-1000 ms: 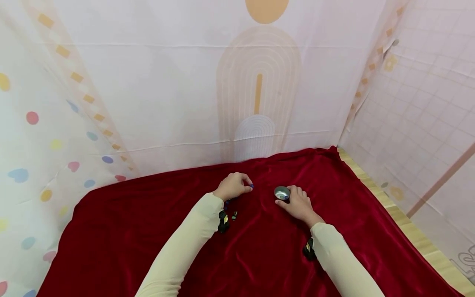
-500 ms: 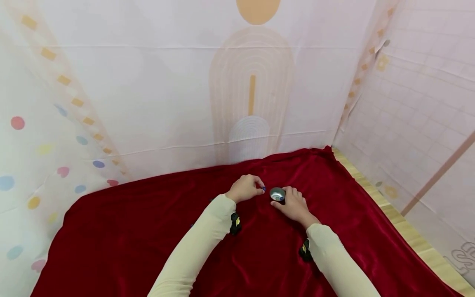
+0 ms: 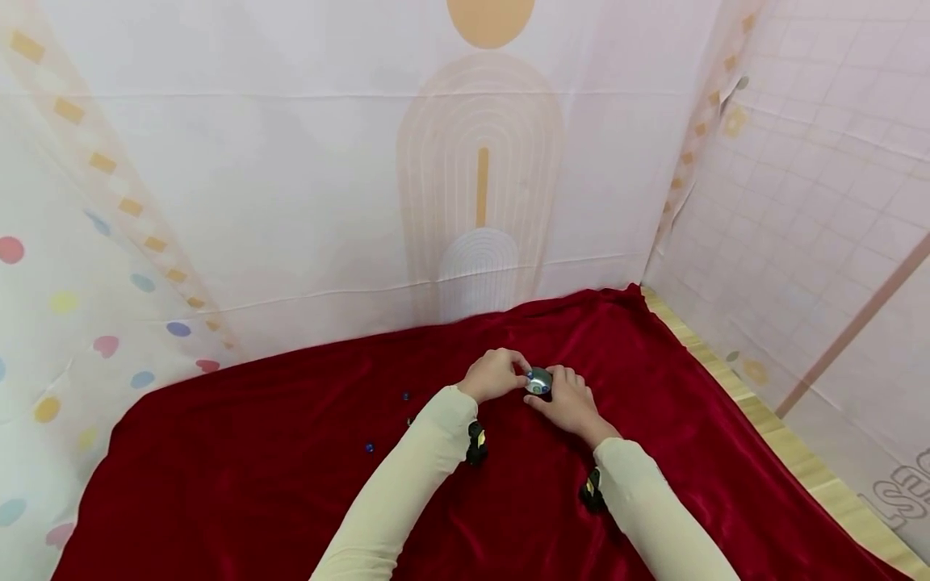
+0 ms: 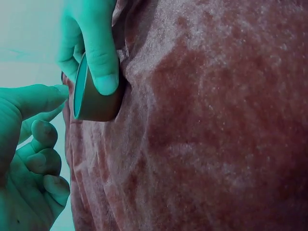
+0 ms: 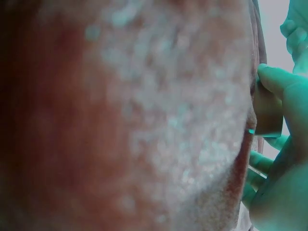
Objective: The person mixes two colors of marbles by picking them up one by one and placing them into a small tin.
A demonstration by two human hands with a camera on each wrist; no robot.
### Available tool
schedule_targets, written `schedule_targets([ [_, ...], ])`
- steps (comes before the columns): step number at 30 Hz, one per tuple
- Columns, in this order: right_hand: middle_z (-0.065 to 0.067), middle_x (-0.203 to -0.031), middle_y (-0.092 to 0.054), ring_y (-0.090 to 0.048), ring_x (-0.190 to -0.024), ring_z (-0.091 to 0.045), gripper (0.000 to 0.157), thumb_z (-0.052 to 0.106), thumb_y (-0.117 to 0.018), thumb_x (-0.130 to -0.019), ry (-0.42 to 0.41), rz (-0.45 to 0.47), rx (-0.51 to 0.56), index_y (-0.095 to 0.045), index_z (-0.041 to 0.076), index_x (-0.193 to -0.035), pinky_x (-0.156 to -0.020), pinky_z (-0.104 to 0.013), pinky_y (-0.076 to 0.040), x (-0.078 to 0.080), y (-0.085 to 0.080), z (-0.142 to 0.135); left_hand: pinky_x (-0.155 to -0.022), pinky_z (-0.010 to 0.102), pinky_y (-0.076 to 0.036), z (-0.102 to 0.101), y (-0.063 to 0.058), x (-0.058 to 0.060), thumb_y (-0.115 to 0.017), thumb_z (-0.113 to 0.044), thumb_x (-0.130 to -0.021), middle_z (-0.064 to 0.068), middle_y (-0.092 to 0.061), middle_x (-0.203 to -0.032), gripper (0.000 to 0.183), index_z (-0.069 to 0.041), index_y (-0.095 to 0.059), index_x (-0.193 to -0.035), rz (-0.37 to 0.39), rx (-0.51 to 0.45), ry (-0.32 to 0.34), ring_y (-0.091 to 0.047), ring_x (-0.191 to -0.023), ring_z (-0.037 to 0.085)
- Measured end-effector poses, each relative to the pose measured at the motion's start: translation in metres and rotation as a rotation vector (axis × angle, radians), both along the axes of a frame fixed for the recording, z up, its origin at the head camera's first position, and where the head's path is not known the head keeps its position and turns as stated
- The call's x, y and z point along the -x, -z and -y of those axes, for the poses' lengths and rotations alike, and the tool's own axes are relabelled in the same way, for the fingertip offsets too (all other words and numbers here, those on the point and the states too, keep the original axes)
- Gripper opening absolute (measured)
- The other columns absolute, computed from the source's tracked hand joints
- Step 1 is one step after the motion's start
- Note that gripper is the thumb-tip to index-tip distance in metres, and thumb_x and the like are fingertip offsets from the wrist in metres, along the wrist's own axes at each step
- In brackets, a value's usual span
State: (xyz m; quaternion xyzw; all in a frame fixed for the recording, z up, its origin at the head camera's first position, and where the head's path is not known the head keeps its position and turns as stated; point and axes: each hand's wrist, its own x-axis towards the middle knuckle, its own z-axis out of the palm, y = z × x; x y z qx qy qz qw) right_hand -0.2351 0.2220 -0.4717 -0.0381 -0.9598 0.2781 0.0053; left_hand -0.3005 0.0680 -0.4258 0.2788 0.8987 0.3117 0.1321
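Pinched at the fingertips of my left hand [image 3: 497,374] is a small blue marble [image 3: 529,374], right at the left rim of a small metal bowl [image 3: 539,389]. The bowl stands on the red cloth, with a blue and a greenish piece visible inside it. My right hand [image 3: 572,401] grips the bowl from the right, fingers on the far side and thumb on the near side. In the left wrist view, the thumb of the right hand presses the outer wall of the bowl [image 4: 98,108], while the fingertips of the left hand [image 4: 33,139] meet at its mouth.
Two more blue marbles lie on the red cloth [image 3: 276,468] left of the left forearm: one marble [image 3: 406,396] farther back, another marble [image 3: 369,448] nearer. A small greenish piece [image 3: 410,421] shows beside the sleeve. Printed wall sheets [image 3: 327,202] enclose the table's back and sides.
My left hand has moved right with the blue marble, from open cloth to the bowl's rim. My right hand keeps its grip on the bowl. Marbles on the left have come out from behind the forearm.
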Motion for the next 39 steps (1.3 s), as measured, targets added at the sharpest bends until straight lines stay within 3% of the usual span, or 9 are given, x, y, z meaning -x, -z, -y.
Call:
schedule_targets([
  [9, -0.02, -0.125, -0.049, -0.045, -0.118, -0.039, 0.062, 0.04, -0.067, -0.089, -0.001, -0.02, -0.013, -0.042, 0.0, -0.129, -0.095, -0.053, -0.038, -0.001, 0.0, 0.0, -0.055, 0.023, -0.04, 0.011, -0.003, 0.002, -0.069, -0.02, -0.088, 0.0, -0.062, -0.072, 0.02, -0.011, -0.072, -0.106, 0.019, 0.023, -0.014, -0.051, -0.063, 0.01],
  [16, -0.021, -0.127, -0.048, -0.044, -0.12, -0.04, 0.062, 0.04, -0.066, -0.089, -0.009, -0.004, -0.006, -0.042, 0.0, -0.129, -0.097, -0.054, -0.037, -0.003, 0.0, 0.001, -0.059, 0.025, -0.044, 0.039, -0.008, 0.005, -0.068, -0.023, -0.089, 0.001, -0.066, -0.08, 0.022, -0.011, -0.072, -0.107, 0.007, 0.039, -0.022, -0.056, -0.069, 0.012],
  [24, -0.022, -0.129, -0.047, -0.042, -0.121, -0.041, 0.063, 0.041, -0.065, -0.089, -0.023, -0.01, -0.002, -0.041, 0.0, -0.131, -0.098, -0.054, -0.035, -0.003, -0.006, -0.001, -0.057, 0.026, -0.042, 0.074, -0.014, 0.01, -0.069, -0.023, -0.088, 0.002, -0.065, -0.075, 0.022, -0.012, -0.072, -0.107, -0.006, 0.07, -0.1, -0.054, -0.064, 0.013],
  [39, -0.024, -0.131, -0.045, -0.041, -0.124, -0.043, 0.065, 0.043, -0.064, -0.09, -0.023, 0.015, -0.007, -0.04, -0.001, -0.131, -0.099, -0.055, -0.034, -0.004, -0.009, -0.001, -0.06, 0.027, -0.044, 0.124, -0.012, 0.009, -0.067, -0.022, -0.089, 0.003, -0.065, -0.079, 0.023, -0.01, -0.071, -0.109, 0.003, 0.108, -0.145, -0.056, -0.067, 0.013],
])
